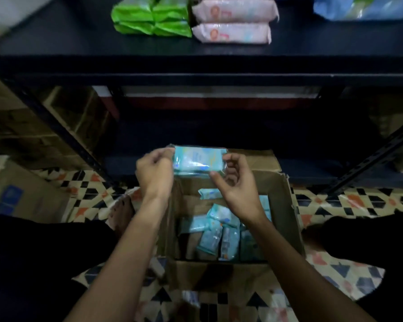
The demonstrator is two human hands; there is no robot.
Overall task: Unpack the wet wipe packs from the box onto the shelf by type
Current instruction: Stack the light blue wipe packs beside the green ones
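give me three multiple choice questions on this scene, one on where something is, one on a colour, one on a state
1. Where do the pink packs lie on the shelf?
A. right of the green packs
B. left of the green packs
C. inside the box

2. What colour is the pack held up above the box?
A. green
B. pink
C. light blue

3. How is that pack held?
A. left hand only
B. between the left hand and right hand
C. lying on the floor

Answers:
1 A, the pink stack sits directly right of the green one.
2 C, its wrapper is light blue.
3 B, fingers of both hands pinch its ends.
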